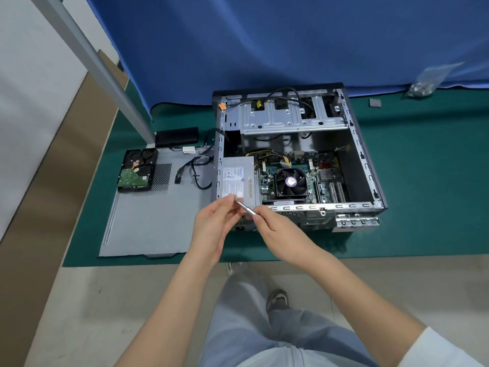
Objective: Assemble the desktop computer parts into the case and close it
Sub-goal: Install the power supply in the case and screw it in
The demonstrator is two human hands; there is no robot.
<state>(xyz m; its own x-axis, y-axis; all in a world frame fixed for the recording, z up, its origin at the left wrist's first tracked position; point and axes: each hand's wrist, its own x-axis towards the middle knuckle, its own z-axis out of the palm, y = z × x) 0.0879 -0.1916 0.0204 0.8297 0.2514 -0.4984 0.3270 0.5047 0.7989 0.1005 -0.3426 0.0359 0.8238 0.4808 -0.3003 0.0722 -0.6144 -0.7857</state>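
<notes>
Open computer case (370,165) lies on the green mat, power supply (236,181) seated. Right hand (277,229) grips the screwdriver (246,207); left hand (211,229) pinches its tip. Advice: seat the screw squarely before driving. Hard drive (136,172) rests on the side panel (153,223).

Blue curtain (264,43), green mat (423,181), pale floor (105,313)

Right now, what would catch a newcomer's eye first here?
The open grey metal computer case lying on the green mat, its black CPU fan exposed. In front of it, the left hand and right hand together hold a slim silver screwdriver. Left, a bare hard drive rests on the grey side panel.
</notes>
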